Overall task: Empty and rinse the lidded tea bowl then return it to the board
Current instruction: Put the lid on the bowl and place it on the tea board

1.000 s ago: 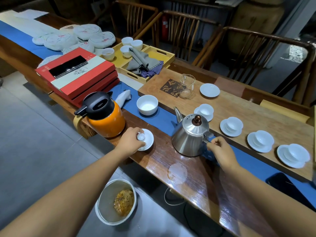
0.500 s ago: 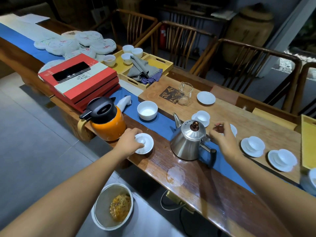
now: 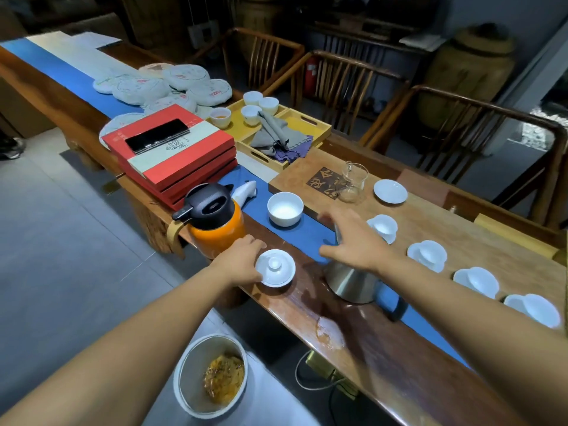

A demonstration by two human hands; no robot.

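The white lid of the tea bowl lies knob up on the wooden table, near its front edge. My left hand rests beside it, fingers touching its left rim and off the knob. The white tea bowl stands uncovered on the blue runner, beyond the lid. My right hand hovers with spread fingers above the steel kettle, between the bowl and the tea board, holding nothing. A lone white saucer sits on the board.
An orange thermos stands just left of my left hand. Several lidded white cups line the board, with a glass pitcher. A waste bucket with wet leaves sits on the floor below. Red boxes and yellow trays lie further back.
My left hand let go of the lid's knob and now lies at its rim. My right hand left the kettle handle and swept left over the kettle toward the bowl.
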